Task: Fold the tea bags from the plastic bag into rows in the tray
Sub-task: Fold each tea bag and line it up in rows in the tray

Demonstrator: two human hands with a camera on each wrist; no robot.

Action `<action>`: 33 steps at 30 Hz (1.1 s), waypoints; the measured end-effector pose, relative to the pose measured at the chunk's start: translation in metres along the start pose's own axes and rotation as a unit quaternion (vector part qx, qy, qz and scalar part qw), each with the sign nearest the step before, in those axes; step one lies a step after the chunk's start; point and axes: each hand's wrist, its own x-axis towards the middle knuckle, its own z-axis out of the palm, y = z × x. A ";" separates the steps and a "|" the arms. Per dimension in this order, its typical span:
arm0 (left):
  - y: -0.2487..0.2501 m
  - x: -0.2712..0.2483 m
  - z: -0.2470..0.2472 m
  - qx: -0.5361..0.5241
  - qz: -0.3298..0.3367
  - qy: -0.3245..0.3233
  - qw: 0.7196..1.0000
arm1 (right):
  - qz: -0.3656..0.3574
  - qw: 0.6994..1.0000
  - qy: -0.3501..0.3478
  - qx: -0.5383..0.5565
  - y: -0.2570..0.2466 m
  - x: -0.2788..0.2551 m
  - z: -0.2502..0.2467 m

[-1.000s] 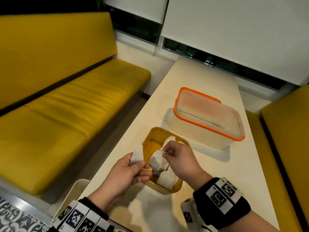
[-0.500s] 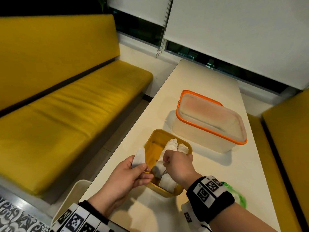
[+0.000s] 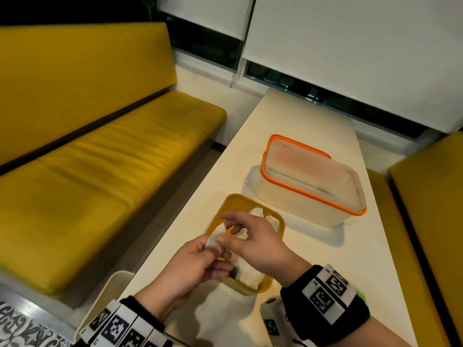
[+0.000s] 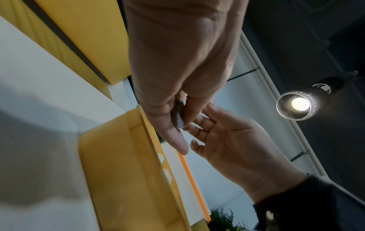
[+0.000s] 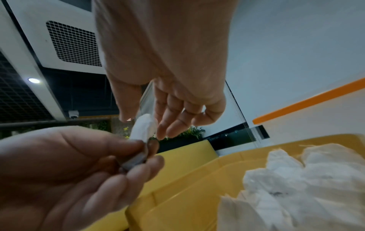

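A yellow tray (image 3: 250, 199) sits near the table's front edge with several white folded tea bags (image 3: 260, 213) in it. They show clearly in the right wrist view as tea bags (image 5: 296, 179) lying in the tray (image 5: 187, 179). My left hand (image 3: 213, 246) pinches one white tea bag (image 3: 216, 235) over the tray's left rim; it also appears as the tea bag (image 4: 178, 118) and tea bag (image 5: 144, 128). My right hand (image 3: 224, 227) reaches across, fingers loosely straight, thumb and fingertips on either side of that bag and touching it.
A clear box with an orange-rimmed lid (image 3: 310, 181) stands just behind the tray. A bit of green plastic bag (image 3: 359, 295) shows behind my right wrist. Yellow benches (image 3: 112, 186) flank the narrow white table (image 3: 295, 126). A cream bin (image 3: 105, 296) stands below the table's left edge.
My right hand lowered a tea bag into the tray, let it go and moved left to the bag in my left hand. The left hand shifted slightly right over the rim.
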 end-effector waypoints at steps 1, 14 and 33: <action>0.000 0.000 0.001 0.007 -0.002 -0.007 1.000 | -0.010 1.000 -0.011 -0.005 -0.001 -0.001 0.001; 0.003 0.002 -0.003 0.051 0.037 0.067 0.996 | 0.049 0.996 0.003 -0.071 0.018 0.008 -0.006; 0.003 -0.006 -0.009 0.064 0.047 0.067 0.995 | 0.087 0.888 -0.128 -0.433 0.031 0.014 0.023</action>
